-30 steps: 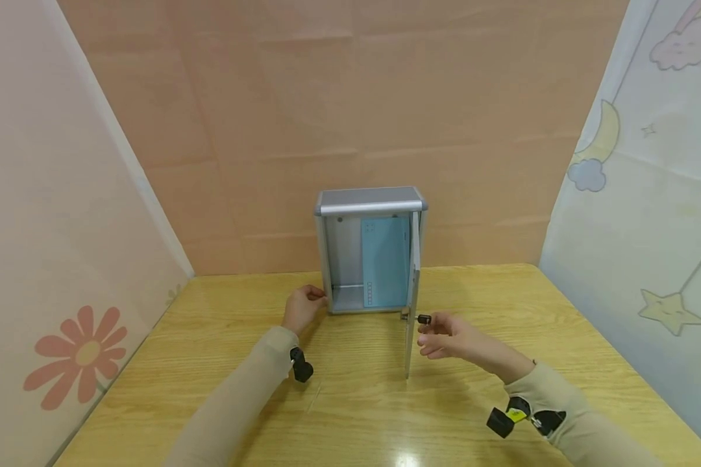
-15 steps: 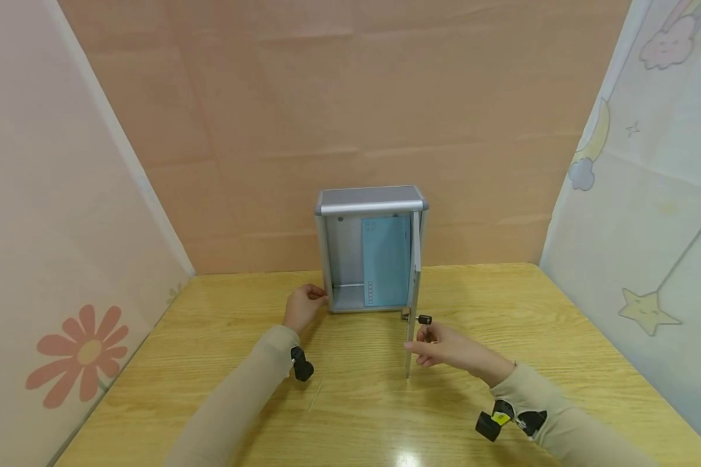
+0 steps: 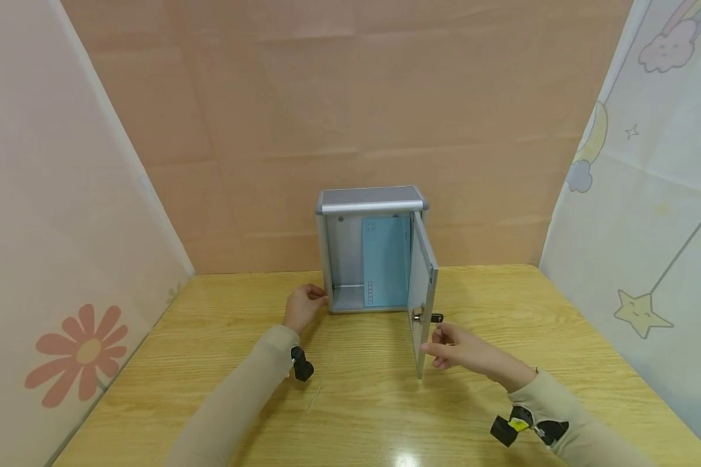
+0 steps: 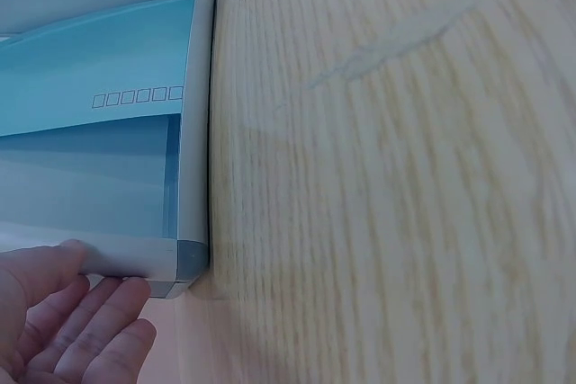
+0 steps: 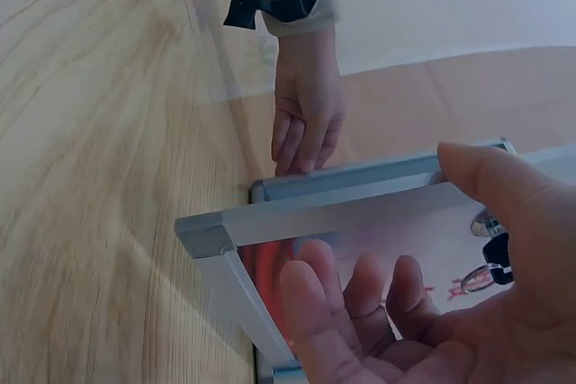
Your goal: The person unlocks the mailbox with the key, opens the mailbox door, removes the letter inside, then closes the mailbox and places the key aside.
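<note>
One blue envelope (image 3: 385,259) stands inside the metal box (image 3: 370,198) on the table (image 3: 350,415); my left hand (image 3: 304,307) pinches the box's side, my loosely bent right hand (image 3: 464,350) touches the door (image 3: 420,279), its key (image 3: 438,318) jutting out.

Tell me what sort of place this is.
Probably a small indoor booth set up for tabletop work: a wood-grain table is closed in by a plain orange-brown backdrop and pale side panels with cartoon prints.
</note>
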